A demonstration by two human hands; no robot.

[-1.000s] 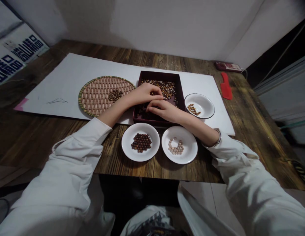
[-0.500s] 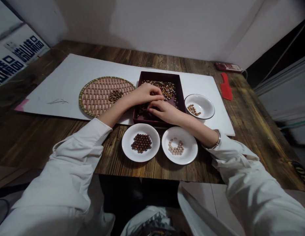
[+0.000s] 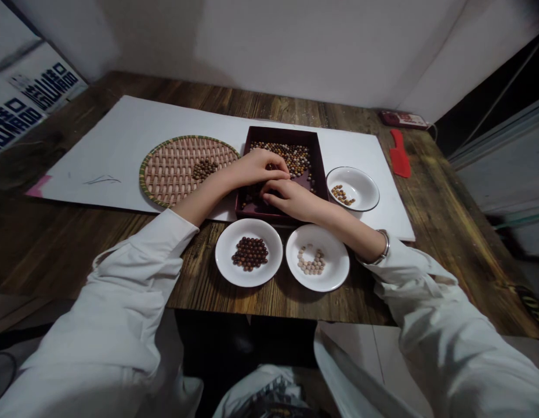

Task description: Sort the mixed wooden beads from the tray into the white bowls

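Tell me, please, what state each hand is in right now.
Left hand: curled, over the dark red box; whether it holds anything cannot be told.
Right hand: curled, over the same box; its fingertips are unclear, so its grip cannot be told.

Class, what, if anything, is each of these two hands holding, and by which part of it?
It cannot be told: the left hand and right hand curl over the dark red box, and anything they may pinch is hidden.

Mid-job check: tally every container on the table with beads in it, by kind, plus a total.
White bowls: 3
Round woven tray: 1
Dark red box: 1
Total: 5
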